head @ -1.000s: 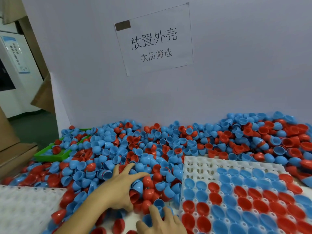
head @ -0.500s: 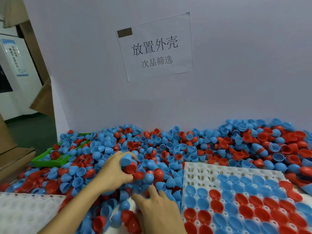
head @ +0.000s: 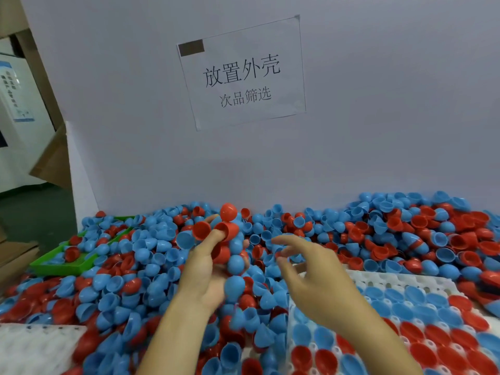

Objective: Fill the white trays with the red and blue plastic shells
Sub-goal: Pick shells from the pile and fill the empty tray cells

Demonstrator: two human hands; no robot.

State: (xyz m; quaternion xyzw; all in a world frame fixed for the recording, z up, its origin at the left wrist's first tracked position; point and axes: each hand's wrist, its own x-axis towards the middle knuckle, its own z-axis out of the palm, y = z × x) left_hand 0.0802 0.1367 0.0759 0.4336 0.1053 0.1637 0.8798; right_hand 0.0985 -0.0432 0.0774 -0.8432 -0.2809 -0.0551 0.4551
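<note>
A deep heap of red and blue plastic shells (head: 378, 234) covers the bench against the white wall. My left hand (head: 205, 269) is lifted above the heap, palm up, cupping a handful of several red and blue shells (head: 227, 239); one red shell sits on top by the fingertips. My right hand (head: 311, 277) hovers just right of it with fingers loosely curled, holding nothing I can see. The white tray (head: 400, 280) at the lower right holds several rows of red and blue shells, with bare sockets along its far edge.
A second white tray (head: 32, 347) lies at the lower left, its sockets bare. A green bin (head: 59, 263) half buried in shells sits at the left. A paper sign (head: 243, 74) hangs on the white wall. Cardboard (head: 51, 163) stands beyond the left edge.
My left hand scooped a handful of shells out of the heap and lifted it. My right hand rose from the heap's near edge to beside the left hand.
</note>
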